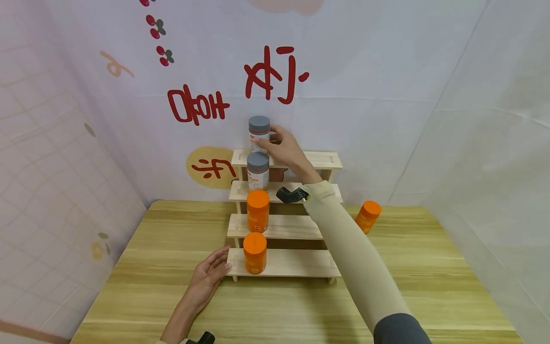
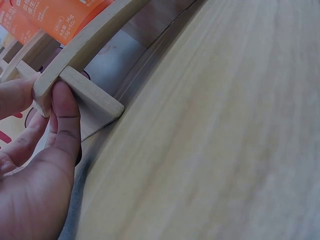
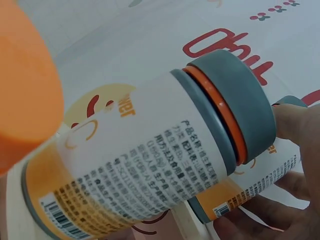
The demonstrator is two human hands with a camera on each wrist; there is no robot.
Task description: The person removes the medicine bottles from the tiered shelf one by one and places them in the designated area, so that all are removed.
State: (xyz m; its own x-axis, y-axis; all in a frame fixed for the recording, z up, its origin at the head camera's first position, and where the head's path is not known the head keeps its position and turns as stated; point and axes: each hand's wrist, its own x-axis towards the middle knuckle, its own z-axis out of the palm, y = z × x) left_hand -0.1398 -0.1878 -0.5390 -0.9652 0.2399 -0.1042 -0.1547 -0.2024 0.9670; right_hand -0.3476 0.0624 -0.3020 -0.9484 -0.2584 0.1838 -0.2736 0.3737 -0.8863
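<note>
A four-tier wooden display rack [image 1: 296, 263] carries a column of supplement bottles near its left end. On the top tier, my right hand [image 1: 285, 148] grips a white bottle with a grey lid [image 1: 259, 125], thumb and fingers around its side. One tier below stands a similar grey-lidded bottle [image 1: 258, 167], large in the right wrist view. Two orange bottles sit on the lower tiers, the upper one [image 1: 258, 212] above the lowest one [image 1: 255, 254]. My left hand [image 2: 45, 175] pinches the left end of the bottom board [image 2: 90, 42] between thumb and fingers.
Another orange bottle [image 1: 368, 215] stands on the wood-grain table [image 1: 172, 239] right of the rack, leaning in the head view. A white printed backdrop [image 1: 365, 62] rises close behind the rack, with white sheets at both sides.
</note>
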